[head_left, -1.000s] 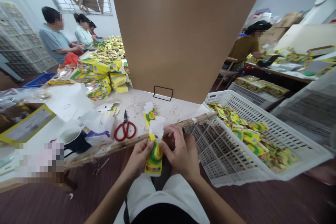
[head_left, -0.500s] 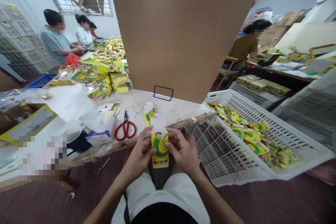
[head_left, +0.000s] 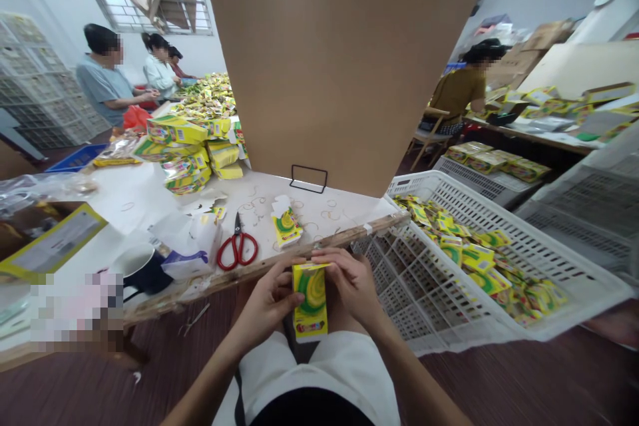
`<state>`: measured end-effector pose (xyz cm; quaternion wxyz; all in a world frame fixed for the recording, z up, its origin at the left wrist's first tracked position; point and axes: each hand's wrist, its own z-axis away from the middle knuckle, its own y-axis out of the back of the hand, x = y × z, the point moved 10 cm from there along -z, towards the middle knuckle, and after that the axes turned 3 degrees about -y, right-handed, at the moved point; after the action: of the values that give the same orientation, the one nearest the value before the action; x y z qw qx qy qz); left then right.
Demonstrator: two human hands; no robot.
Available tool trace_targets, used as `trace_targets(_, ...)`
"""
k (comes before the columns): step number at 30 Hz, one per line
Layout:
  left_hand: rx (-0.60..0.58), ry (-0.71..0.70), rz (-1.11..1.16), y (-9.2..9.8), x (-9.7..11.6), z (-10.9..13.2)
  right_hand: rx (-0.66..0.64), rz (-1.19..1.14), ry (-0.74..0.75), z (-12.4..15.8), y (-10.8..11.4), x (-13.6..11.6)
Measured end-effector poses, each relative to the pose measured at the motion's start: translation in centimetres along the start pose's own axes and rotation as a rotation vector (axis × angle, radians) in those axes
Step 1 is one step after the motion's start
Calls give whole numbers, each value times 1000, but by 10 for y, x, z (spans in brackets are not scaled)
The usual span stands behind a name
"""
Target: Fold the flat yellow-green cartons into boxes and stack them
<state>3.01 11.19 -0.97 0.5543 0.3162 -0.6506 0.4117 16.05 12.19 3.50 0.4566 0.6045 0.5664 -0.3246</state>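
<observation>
Over my lap, just off the table's front edge, a small yellow and green carton (head_left: 311, 303) stands upright between my hands. My left hand (head_left: 269, 299) grips its left side, thumb on the front panel. At the top right corner, my right hand (head_left: 353, 285) pinches the upper edge, where the flap is now folded in. Some fingers of both hands are hidden behind the carton. Beyond them on the table lies a second small carton (head_left: 287, 226) with its white flaps up. Red-handled scissors (head_left: 237, 247) rest to its left.
A brown cardboard panel (head_left: 339, 73) stands ahead in a black wire holder (head_left: 308, 178). On the right, a white plastic crate (head_left: 499, 213) holds many small cartons. A dark mug (head_left: 144, 273) and stacked yellow boxes (head_left: 187, 153) are on the left. Several co-workers sit farther back.
The carton's tall white top flap has gone down, leaving a closed-looking top. My right hand has moved up to the top edge. The carton hangs slightly lower and farther right.
</observation>
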Motion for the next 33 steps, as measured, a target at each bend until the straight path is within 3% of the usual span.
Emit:
trace_targets(2,83,-4,-51,7,-1,0,-28,77,-15,0,0,1)
trace_targets(4,124,-1,-84,9,-3,0,-90,109,-129,1,-6,13)
trace_targets(7,86,2,-75,2,-3,-1,-107,144,-238,4,-11,23)
trace_targets(15,55,4,79,-2,0,-4,-61,222,-216,5,-14,16)
trace_targets(18,10,-19,-1,-9,-2,-12,-65,151,-197,4,-7,23)
trace_targets(20,5,-57,-212,-6,-4,-25,58,69,-214,3,23,35)
trace_targets(21,37,-78,-370,2,-5,-35,220,10,-216,4,50,41)
trace_targets(23,211,-128,-777,30,-2,-55,715,-148,-175,23,120,52)
trace_targets(24,271,-127,-850,44,-4,-66,925,-258,-119,36,146,56)
trace_targets(25,309,-122,-887,56,-8,-77,1022,-351,-100,44,160,64)
trace_targets(27,365,-86,-948,79,-18,-96,1005,-451,-158,44,162,78)
trace_targets(30,470,-2,-1013,109,-31,-110,764,-464,-358,35,123,97)
trace_targets(33,565,113,-1052,134,-40,-111,670,-472,-426,32,87,105)
